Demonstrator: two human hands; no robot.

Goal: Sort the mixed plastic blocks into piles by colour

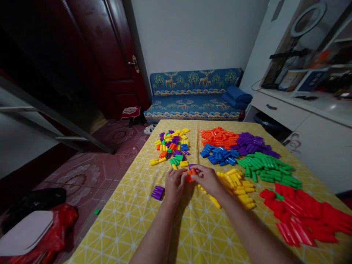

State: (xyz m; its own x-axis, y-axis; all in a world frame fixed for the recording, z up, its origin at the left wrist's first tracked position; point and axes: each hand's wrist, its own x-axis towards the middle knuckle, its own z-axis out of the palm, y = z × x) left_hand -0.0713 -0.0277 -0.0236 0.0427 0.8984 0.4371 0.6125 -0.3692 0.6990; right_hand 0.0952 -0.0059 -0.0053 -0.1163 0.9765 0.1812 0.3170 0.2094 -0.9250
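Near the middle of the yellow patterned table (123,223), my left hand (175,182) and my right hand (205,178) meet around a small orange plastic piece (190,175), both with fingers closed on it. A purple piece (191,166) shows just behind the fingers. To the left of my left hand lies a purple piece (157,193). Beyond the hands is a mixed-colour pile (173,145). Yellow pieces (236,183) lie beside my right forearm, with blue (220,154), orange (220,137), purple (251,143), green (266,168) and red (305,212) piles further right.
A blue patterned sofa (192,101) stands behind the table. On the right is a white cabinet (316,146); on the left, a dark red door (110,55) and a metal ladder-like frame (55,126). A red plastic bag (64,222) and a green piece (96,212) are at lower left.
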